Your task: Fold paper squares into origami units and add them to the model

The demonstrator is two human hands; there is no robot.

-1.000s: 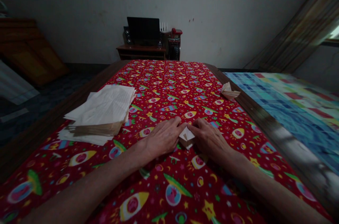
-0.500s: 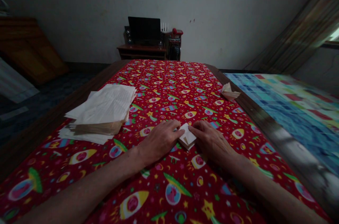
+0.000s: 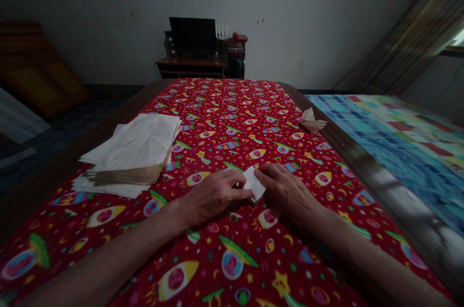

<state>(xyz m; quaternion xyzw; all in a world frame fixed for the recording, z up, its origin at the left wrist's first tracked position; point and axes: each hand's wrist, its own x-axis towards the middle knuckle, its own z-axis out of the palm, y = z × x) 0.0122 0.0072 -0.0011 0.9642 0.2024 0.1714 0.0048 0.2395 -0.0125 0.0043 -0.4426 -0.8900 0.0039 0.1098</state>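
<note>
Left hand point(image 3: 213, 196) lies palm down on the red tablecloth point(image 3: 232, 118), fingers loosely bent and not closed round anything, its fingertips pressing on the left part of a small folded white paper point(image 3: 254, 184). Right hand point(image 3: 286, 191) rests palm down just to the right of it, fingers stretched out flat, with the fingertips touching the paper's right edge. The paper sits between the two hands, flat on the cloth, in the near middle of the table; how many folds it has I cannot tell in this dim light. Both forearms run in from the near edge of the view. To the left, a little farther off, a stack of sheets point(image 3: 137, 145) lies loosely piled, its upper pages slightly skewed over the lower ones. At the far right, close to the wooden table edge point(image 3: 348, 152), a second folded paper piece point(image 3: 311, 122) rests on the cloth, well apart from the hands. Right of the table spreads a blue checked mat point(image 3: 391, 138), and above it a curtain point(image 3: 409, 41) hangs slanted. Against the far wall stands a low desk point(image 3: 192, 66) bearing a dark monitor point(image 3: 192, 36).
</note>
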